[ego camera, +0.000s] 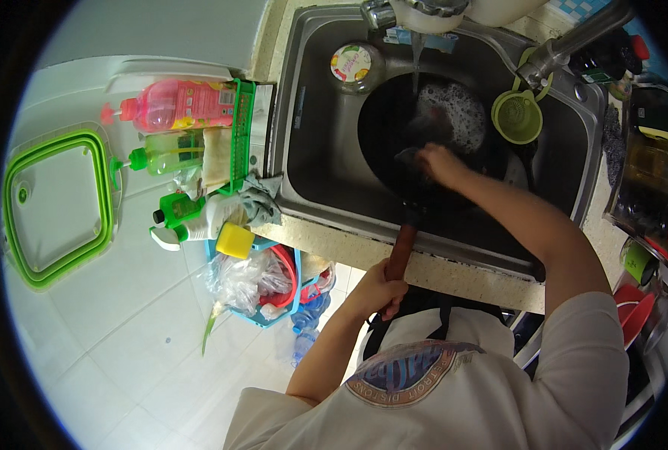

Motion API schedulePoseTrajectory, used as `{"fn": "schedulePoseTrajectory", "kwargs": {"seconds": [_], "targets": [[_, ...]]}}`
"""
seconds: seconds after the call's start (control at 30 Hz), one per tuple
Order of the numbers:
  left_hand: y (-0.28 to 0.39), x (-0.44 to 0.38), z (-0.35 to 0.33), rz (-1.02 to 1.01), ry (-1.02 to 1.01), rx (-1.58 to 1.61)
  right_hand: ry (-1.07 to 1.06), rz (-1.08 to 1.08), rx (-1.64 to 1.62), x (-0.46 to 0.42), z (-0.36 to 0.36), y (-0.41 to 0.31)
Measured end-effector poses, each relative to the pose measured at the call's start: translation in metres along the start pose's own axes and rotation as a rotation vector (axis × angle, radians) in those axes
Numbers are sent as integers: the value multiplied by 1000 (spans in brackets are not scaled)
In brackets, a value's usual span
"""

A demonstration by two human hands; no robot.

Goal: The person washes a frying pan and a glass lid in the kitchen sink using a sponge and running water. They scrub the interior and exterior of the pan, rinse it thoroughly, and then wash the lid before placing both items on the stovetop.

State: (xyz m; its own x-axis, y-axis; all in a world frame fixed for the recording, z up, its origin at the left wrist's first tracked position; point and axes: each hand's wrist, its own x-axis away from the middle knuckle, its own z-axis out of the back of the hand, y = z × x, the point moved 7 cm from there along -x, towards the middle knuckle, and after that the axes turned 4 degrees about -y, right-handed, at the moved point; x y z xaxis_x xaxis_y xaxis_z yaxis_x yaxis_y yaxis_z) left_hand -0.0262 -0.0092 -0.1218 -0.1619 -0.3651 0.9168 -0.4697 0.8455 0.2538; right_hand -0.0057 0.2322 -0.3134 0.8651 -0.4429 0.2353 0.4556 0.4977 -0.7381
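Note:
A black frying pan [387, 121] lies tilted in the stainless steel sink [328, 180], with white suds on the right part of its inside. Water runs into it from the tap [379, 14]. My left hand [380, 292] is closed around the pan's reddish-brown handle [401, 253], in front of the counter edge. Inside the pan, near the handle end, my right hand [438, 164] presses on a dark, blurred scrubber or cloth [407, 156]. A lidded clear jar [352, 67] stands at the sink's back left. To the right of the pan is a green strainer [517, 117].
Left of the sink, a green basket [244, 135] holds a pink soap bottle [185, 106]; a grey rag [260, 199] lies near the sink corner. A yellow sponge [235, 241] sits above a blue bin [255, 320] with plastic bags. Oil bottles [657, 163] stand at the right.

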Motion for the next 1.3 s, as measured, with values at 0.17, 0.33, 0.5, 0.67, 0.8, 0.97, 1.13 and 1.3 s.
{"fn": "schedulePoseTrajectory", "kwargs": {"seconds": [0.17,0.33,0.5,0.67,0.8,0.97,1.13,1.3], "targets": [[6,3,-3,25,-6,-9,252,-201,-260,-65,26,44],[3,1,0,33,-43,55,52,94,-178,-55,-17,-27],[2,-3,-2,19,-55,47,-48,57,31,-47,6,-10],[8,-2,-2,28,-56,56,16,-187,-55,-88,-10,11],[6,-5,0,16,-74,67,-299,18,-238,-49,-13,-40],[10,-2,-4,19,-63,40,-24,-110,-18,-100,-24,39],[9,-2,-2,29,-80,56,-259,48,-132,-70,-25,-43],[13,-3,-4,18,-27,-5,-110,-14,81,-79,-19,-17]]}}
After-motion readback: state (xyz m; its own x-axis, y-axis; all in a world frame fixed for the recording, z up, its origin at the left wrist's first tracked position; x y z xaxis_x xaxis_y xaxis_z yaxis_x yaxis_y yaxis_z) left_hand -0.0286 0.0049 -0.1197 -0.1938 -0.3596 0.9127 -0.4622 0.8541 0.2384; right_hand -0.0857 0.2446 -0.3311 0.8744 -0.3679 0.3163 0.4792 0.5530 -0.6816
